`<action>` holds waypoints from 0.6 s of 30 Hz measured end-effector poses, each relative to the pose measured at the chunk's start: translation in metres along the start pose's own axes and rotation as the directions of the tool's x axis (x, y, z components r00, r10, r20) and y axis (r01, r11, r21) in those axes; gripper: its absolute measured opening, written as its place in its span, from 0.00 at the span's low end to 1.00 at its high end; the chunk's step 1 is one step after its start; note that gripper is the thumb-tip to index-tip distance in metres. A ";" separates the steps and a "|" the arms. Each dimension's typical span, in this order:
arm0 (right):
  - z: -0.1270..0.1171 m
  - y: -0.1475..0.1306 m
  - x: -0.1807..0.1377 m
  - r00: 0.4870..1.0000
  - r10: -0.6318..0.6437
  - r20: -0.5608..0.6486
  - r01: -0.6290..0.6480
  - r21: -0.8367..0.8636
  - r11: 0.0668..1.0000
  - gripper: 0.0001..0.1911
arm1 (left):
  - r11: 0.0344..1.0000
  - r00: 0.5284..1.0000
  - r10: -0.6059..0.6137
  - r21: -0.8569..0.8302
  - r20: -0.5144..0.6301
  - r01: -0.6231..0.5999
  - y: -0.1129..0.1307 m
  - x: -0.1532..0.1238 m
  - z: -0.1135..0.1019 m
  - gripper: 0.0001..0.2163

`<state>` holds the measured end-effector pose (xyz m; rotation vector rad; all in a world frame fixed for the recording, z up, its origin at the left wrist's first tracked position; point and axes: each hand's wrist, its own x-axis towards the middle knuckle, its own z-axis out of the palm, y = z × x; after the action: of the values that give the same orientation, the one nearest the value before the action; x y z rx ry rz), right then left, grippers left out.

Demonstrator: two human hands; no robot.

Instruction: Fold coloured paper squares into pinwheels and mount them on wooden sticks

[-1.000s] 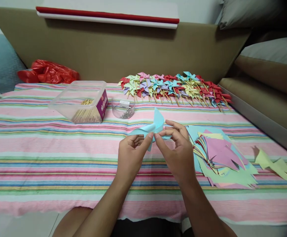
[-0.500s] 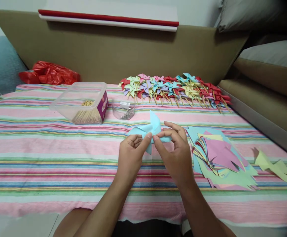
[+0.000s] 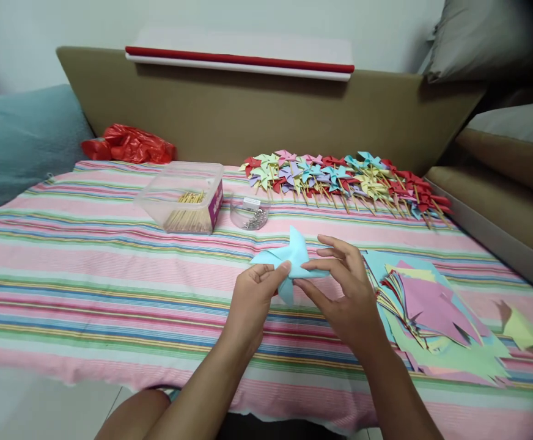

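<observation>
A light blue paper pinwheel (image 3: 297, 252) is held above the striped cloth, its folded blades spread out. My left hand (image 3: 253, 300) pinches it, the thumb pressed on its centre and the other fingers curled behind the paper. At the right blade, my right hand (image 3: 349, 292) has thumb and index finger around the paper's edge, while its remaining fingers stay raised and apart. Close by on the right lies a stack of cut paper sheets (image 3: 426, 299) in pink, green, blue and yellow. The back of the pinwheel is hidden.
A clear plastic box (image 3: 156, 208) with wooden sticks (image 3: 188, 217) stands back left, beside a round clear container (image 3: 250, 214) of small metal pieces. Finished pinwheels on sticks (image 3: 335, 177) lie behind. A red plastic bag (image 3: 131, 145) and a yellow cut sheet (image 3: 530, 333) flank the striped cloth (image 3: 87, 281).
My head view has shifted left and up, so everything appears further right and lower. My right thumb and index finger have moved from the pinwheel's centre to its right blade.
</observation>
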<state>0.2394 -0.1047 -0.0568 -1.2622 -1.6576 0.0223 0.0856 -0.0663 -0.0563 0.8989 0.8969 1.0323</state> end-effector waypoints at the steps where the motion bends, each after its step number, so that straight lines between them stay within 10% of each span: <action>1: 0.002 -0.001 0.000 1.000 -0.001 0.007 0.001 0.002 1.000 0.08 | 1.000 1.000 0.005 -0.002 -0.006 -0.005 0.001 -0.002 -0.002 0.18; 18: 0.023 -0.036 0.013 0.994 -0.070 0.086 0.072 -0.014 0.997 0.03 | 0.998 0.999 0.049 -0.027 -0.007 -0.049 0.021 -0.016 -0.043 0.18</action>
<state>0.1986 -0.0994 -0.0401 -1.2292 -1.7784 0.0186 0.0356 -0.0683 -0.0494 0.8988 0.8673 1.0874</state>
